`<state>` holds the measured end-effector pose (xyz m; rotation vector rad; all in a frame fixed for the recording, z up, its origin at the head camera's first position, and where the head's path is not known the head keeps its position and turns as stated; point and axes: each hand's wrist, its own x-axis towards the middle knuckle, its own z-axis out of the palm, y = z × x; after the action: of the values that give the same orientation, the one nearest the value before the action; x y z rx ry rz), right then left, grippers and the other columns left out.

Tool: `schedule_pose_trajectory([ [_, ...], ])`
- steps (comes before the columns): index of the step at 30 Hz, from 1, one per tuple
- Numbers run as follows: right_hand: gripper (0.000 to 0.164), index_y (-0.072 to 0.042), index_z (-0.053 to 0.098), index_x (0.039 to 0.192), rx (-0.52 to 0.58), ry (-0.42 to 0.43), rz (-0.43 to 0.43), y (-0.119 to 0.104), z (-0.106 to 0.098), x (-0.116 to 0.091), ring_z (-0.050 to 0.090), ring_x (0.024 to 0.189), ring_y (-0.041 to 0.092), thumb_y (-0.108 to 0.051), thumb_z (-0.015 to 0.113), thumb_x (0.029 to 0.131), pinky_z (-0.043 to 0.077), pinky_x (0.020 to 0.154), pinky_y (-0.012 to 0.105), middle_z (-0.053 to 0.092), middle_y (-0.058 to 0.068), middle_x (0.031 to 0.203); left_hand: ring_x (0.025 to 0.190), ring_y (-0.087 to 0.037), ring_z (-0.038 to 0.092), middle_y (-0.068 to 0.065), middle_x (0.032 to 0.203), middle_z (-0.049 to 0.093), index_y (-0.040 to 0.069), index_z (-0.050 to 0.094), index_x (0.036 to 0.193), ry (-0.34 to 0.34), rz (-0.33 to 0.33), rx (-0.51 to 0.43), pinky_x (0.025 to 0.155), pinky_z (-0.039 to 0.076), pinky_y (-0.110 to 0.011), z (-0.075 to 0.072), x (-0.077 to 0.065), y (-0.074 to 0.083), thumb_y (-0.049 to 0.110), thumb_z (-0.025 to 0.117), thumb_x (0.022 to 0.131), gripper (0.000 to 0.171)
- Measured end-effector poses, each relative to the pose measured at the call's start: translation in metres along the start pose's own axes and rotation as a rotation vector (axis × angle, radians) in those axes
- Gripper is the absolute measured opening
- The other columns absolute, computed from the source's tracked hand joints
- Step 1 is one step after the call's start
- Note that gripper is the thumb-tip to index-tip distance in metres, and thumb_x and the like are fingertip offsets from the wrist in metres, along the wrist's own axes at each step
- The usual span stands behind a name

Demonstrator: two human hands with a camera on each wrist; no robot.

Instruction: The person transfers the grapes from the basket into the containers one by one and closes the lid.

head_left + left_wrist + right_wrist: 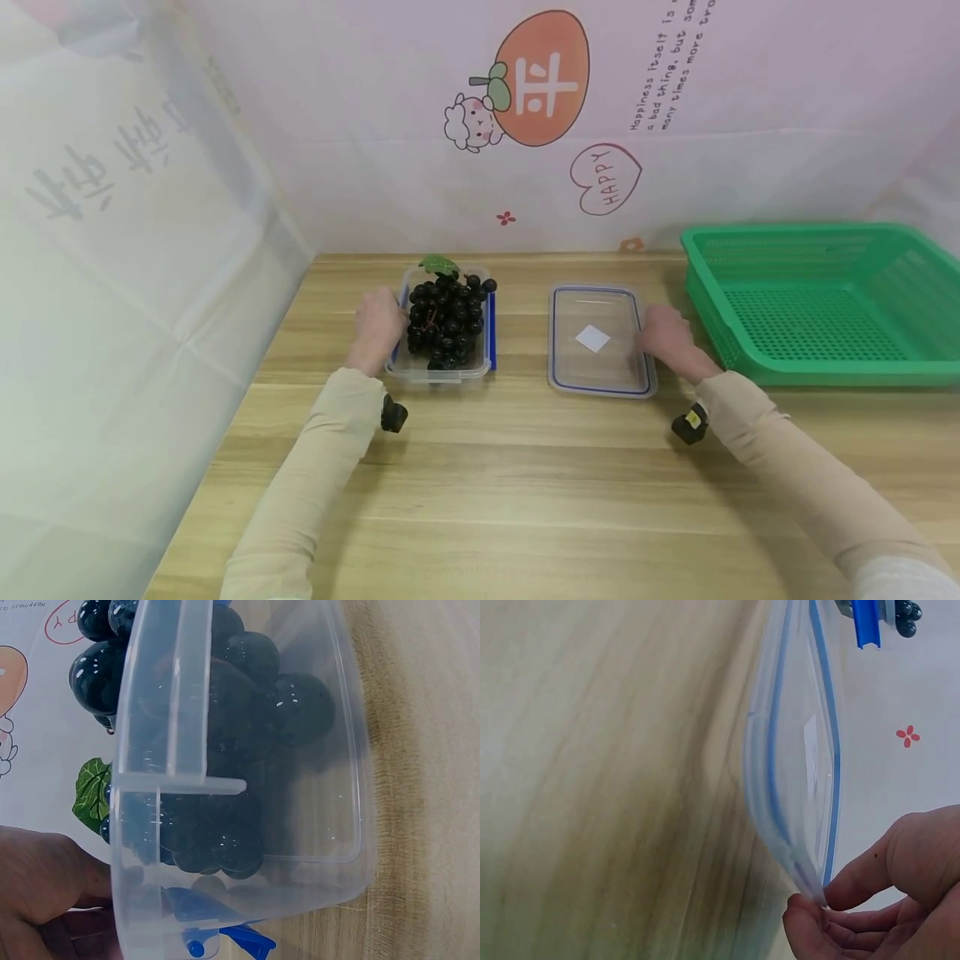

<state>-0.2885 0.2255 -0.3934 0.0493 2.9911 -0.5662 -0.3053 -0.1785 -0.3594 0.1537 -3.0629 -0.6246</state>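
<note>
My left hand [378,329] grips the left rim of a clear plastic food container [444,377] with blue side latches. Inside it lies a bunch of dark grapes [447,321], with a green leaf [438,265] at the far end. In the left wrist view, the container wall [311,802] partly hides the fingers. To the right, my right hand [670,340] pinches the right edge of a clear lid [592,300] with a blue seal. The right wrist view shows thumb and fingertips meeting at the edge of the lid [761,772].
A green plastic basket [855,375] with a mesh floor stands right of the lid. Both lie on a wood-grain table [480,500]. A printed white cloth [390,167] rises behind the table and along its left side. A small white square [592,338] shows on the lid.
</note>
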Motion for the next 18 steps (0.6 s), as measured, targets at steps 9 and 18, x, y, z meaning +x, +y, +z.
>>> schedule_pose_trajectory([
  [9, 0.029, -0.013, 0.034, 0.05, 0.056, 0.005, -0.001, -0.003, -0.003, -0.001, 0.035, 0.042, 0.012, -0.001, 0.046, 0.075, 0.03, 0.041, 0.023, 0.033, -0.004, 0.045, 0.059, -0.027, 0.065, -0.019, 0.075, 0.067, -0.007, 0.064, 0.084, -0.007, 0.003, 0.008, 0.043, 0.051, -0.023, 0.001, 0.0, -0.001, 0.003, 0.054, 0.087, 0.015],
  [18, 0.031, -0.011, 0.038, 0.05, 0.11, 0.006, -0.016, -0.014, -0.01, -0.002, 0.037, 0.042, 0.011, -0.002, 0.045, 0.079, 0.031, 0.041, 0.023, 0.038, -0.003, 0.045, 0.059, -0.026, 0.065, -0.018, 0.074, 0.067, -0.005, 0.064, 0.08, -0.003, 0.005, 0.021, 0.044, 0.051, -0.024, 0.0, 0.001, 0.0, 0.006, 0.055, 0.088, 0.017],
])
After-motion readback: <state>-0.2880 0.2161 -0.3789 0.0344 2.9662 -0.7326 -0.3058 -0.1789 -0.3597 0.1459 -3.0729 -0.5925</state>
